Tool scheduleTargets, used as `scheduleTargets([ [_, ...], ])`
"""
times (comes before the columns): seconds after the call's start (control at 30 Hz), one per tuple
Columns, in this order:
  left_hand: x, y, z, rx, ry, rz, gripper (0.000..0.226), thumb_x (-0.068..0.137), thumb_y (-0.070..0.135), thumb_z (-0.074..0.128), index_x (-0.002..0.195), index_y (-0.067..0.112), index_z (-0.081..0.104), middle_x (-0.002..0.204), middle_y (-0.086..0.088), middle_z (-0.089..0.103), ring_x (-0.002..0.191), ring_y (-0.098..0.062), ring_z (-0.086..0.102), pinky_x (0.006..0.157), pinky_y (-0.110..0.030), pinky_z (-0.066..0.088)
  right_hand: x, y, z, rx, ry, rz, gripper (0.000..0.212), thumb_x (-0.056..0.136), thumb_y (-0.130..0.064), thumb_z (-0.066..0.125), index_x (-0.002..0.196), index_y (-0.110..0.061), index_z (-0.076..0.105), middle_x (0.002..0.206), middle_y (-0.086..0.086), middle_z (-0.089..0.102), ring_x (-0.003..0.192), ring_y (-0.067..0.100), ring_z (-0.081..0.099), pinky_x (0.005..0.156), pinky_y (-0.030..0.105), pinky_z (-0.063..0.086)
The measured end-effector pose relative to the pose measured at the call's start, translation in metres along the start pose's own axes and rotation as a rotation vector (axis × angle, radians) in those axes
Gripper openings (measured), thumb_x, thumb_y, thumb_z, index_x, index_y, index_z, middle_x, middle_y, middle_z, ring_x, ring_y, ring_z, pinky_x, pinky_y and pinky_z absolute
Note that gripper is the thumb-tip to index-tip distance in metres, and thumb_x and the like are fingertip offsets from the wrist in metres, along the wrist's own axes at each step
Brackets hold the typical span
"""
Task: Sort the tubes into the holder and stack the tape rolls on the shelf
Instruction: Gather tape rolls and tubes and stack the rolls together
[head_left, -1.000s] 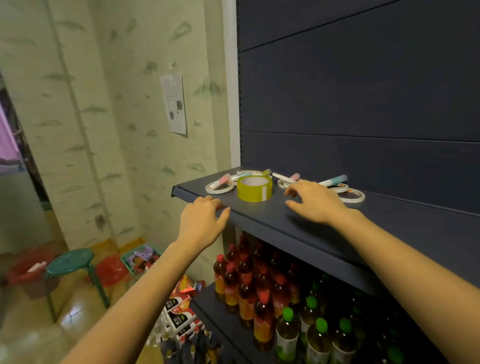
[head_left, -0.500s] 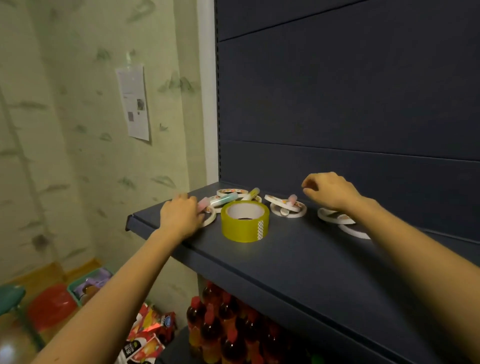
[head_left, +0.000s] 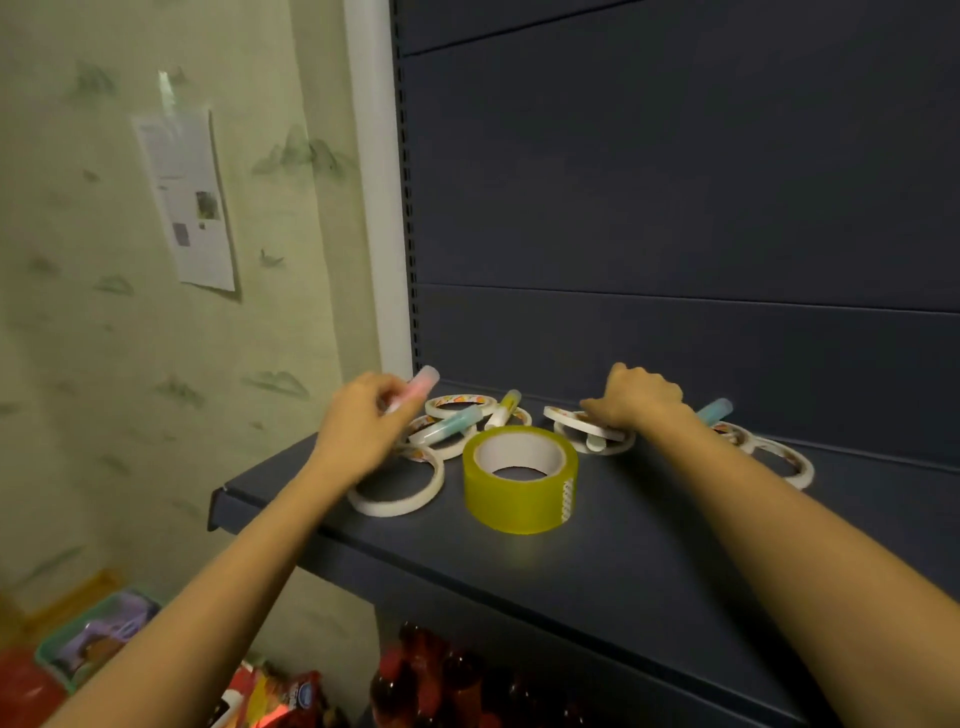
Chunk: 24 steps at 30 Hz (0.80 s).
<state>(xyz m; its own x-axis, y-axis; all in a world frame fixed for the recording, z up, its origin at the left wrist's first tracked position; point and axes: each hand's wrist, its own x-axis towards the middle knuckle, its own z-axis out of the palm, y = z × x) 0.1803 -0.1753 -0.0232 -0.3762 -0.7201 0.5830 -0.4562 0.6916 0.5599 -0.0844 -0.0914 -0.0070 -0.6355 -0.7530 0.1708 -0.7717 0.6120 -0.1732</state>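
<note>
A: Where are the tubes?

B: The left hand pinches a pink tube in curled fingers, raised just above the rolls left of centre, its blurred end tilted up and right. A teal tube lies across thin white tape rolls beside it. A yellow-capped tube lies just behind the yellow tape roll.

A: And the right hand?

B: The right hand, right of centre, curls its fingers down onto a tilted white roll; whether it grips, I cannot tell. A second teal tube pokes out beside that wrist.

A: The yellow one?

B: Wide, with a white core, lying flat on the dark shelf at centre frame, between both forearms.
</note>
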Motion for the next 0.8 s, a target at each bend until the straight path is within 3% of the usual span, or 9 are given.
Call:
scheduleTargets([
  [0.13, 0.008, -0.009, 0.0, -0.24, -0.173, -0.061, 0.023, 0.086, 0.042, 0.06, 0.073, 0.024, 0.066, 0.066, 0.003, 0.059, 0.06, -0.006, 0.052, 0.056, -0.017, 0.04, 0.002, -0.013, 0.005, -0.006, -0.018, 0.129, 0.058, 0.086, -0.043, 0.061, 0.129, -0.01, 0.042, 0.123, 0.01, 0.056, 0.112, 0.029, 0.055, 0.078, 0.035, 0.037],
  [0.27, 0.021, -0.015, 0.001, -0.459, -0.229, -0.038, 0.008, 0.083, 0.024, 0.067, 0.078, 0.018, 0.069, 0.064, 0.005, 0.06, 0.056, 0.001, 0.057, 0.05, -0.011, 0.044, -0.004, -0.024, 0.0, 0.129, 0.116, 0.172, 0.042, 0.094, -0.035, 0.049, 0.127, -0.01, 0.042, 0.121, 0.014, 0.056, 0.109, 0.033, 0.056, 0.077, 0.038, 0.039],
  [0.4, 0.034, -0.002, 0.006, -0.517, -0.246, 0.05, 0.005, 0.079, 0.022, 0.072, 0.076, 0.018, 0.069, 0.064, 0.0, 0.06, 0.065, -0.013, 0.057, 0.066, -0.029, 0.049, -0.032, -0.024, -0.015, 0.231, 0.489, 0.097, 0.032, 0.096, -0.035, 0.045, 0.121, -0.015, 0.046, 0.113, 0.015, 0.062, 0.101, 0.038, 0.059, 0.074, 0.04, 0.043],
  [0.53, 0.036, 0.032, 0.023, -0.547, -0.274, 0.152, 0.009, 0.075, 0.022, 0.075, 0.08, 0.016, 0.069, 0.078, -0.007, 0.067, 0.079, -0.031, 0.065, 0.078, -0.046, 0.053, -0.075, -0.004, -0.033, 0.254, 0.573, 0.089, 0.037, 0.092, -0.037, 0.053, 0.126, -0.023, 0.048, 0.115, 0.008, 0.064, 0.104, 0.034, 0.06, 0.08, 0.04, 0.049],
  [0.8, 0.006, 0.144, 0.071, -0.636, -0.454, 0.394, 0.015, 0.07, 0.013, 0.076, 0.083, 0.014, 0.068, 0.078, -0.004, 0.07, 0.065, -0.016, 0.06, 0.074, -0.036, 0.054, -0.177, 0.08, -0.074, 0.216, 0.655, 0.31, 0.036, 0.089, -0.036, 0.058, 0.123, -0.026, 0.053, 0.11, -0.001, 0.068, 0.103, 0.028, 0.061, 0.085, 0.043, 0.051],
])
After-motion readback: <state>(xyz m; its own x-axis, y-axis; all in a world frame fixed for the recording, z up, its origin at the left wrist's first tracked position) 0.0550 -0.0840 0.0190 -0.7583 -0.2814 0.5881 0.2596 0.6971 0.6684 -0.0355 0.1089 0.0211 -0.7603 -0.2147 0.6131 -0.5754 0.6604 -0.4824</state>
